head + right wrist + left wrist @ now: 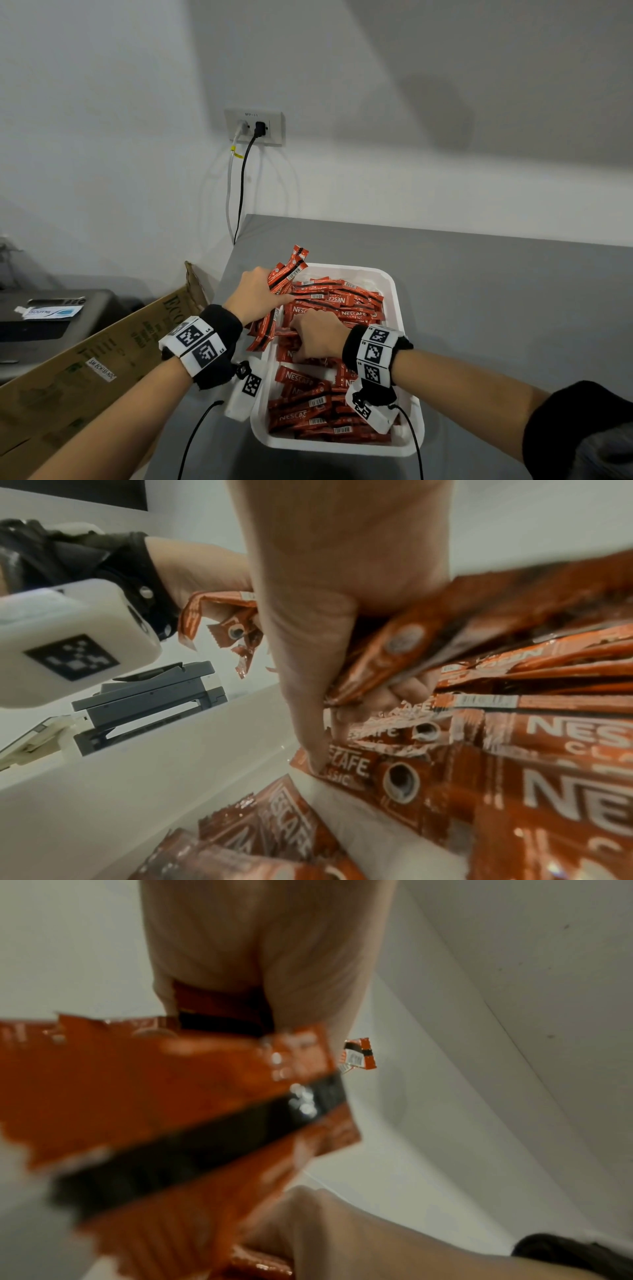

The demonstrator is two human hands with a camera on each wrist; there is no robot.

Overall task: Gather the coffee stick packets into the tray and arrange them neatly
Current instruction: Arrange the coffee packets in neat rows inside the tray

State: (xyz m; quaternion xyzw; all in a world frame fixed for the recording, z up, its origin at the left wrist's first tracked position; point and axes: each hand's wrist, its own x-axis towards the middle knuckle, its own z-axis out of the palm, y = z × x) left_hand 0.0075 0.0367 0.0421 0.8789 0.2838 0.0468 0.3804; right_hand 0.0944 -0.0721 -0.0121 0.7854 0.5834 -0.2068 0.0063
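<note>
Blurring wipes out most of the left wrist view, where only smeared red-and-black foil of the bundle of coffee stick packets [178,1112] shows against the left hand [255,294], which grips that bundle upright over the far-left rim of the white tray [409,346]; its fingertips are hidden behind the foil. Right hand [317,337] curls into the heap of packets in the tray [346,301] and pinches a few, knuckles hiding which ones. Tray sits on a grey table [496,291] against a white wall with a socket [255,126], a cardboard box [85,370] at left.
</note>
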